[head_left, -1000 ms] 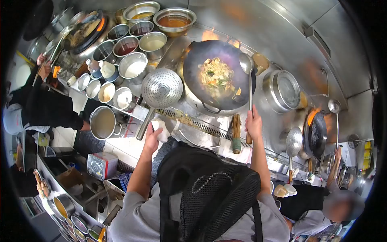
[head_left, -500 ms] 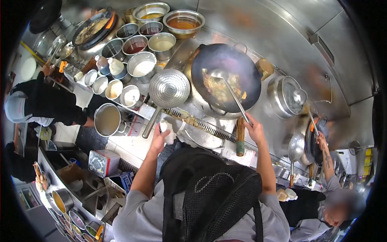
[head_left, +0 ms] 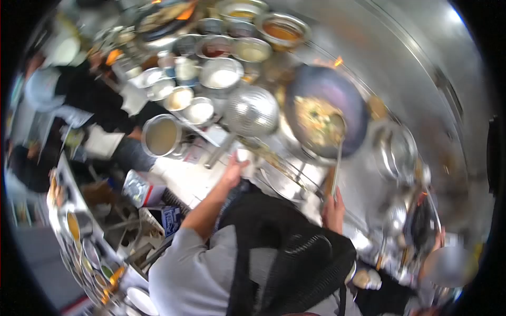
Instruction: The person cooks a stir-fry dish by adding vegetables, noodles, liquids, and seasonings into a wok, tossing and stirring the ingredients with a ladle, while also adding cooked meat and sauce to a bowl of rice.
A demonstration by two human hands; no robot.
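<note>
Where lumpy food [head_left: 314, 117] lies, a long-handled metal ladle [head_left: 339, 152] reaches.

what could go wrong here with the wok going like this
The flame shows just beyond the far rim of the wok, so the food might scorch if left unstirred. The right hand has the ladle dipped in at the food's edge; a hard sweep could push some over the rim. The handle of the strainer points out close to the left hand, so a careless move may knock it.
</note>
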